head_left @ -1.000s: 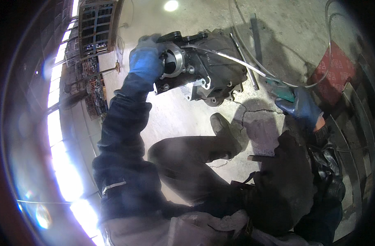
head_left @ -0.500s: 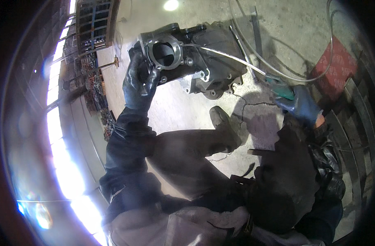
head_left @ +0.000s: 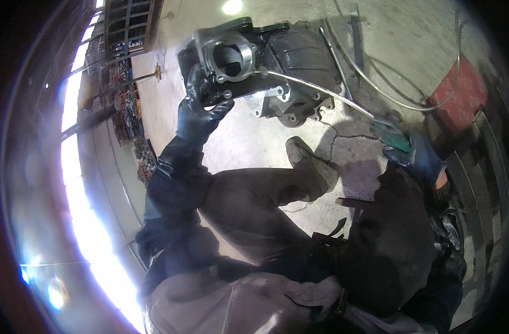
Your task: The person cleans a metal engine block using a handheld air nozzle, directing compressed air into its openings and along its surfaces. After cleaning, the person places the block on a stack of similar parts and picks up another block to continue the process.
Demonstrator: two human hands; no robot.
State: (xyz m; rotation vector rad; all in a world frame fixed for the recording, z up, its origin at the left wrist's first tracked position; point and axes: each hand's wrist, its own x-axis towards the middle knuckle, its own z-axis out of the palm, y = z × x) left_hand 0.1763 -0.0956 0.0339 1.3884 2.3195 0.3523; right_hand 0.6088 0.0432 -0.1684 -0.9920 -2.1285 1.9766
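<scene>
A dark metal housing (head_left: 299, 53) lies on the floor ahead of me, its round machined flange (head_left: 248, 58) facing up toward me. My gloved left hand (head_left: 199, 108) is closed on the housing's left end, thumb below the flange; some fingers are hidden behind the metal. Off to the right, my gloved right hand (head_left: 420, 160) wraps round a green-handled air blow gun (head_left: 393, 136). From it a long, slightly bent metal tube (head_left: 327, 93) reaches left to the flange's right edge. Whether the tip enters the opening cannot be made out.
A clear hose (head_left: 389, 103) loops behind the gun. Near it lie a thin rod (head_left: 337, 64), a flat bar (head_left: 356, 39) and a red sheet (head_left: 461, 93). Dark curved strips (head_left: 485, 167) line the right. Racks (head_left: 127, 28) stand far left. My shoe (head_left: 304, 156) rests on cracked concrete.
The flange end of the housing has tipped and shifted slightly right, with my left hand moving along. My right hand and the blow gun have moved a little right and down.
</scene>
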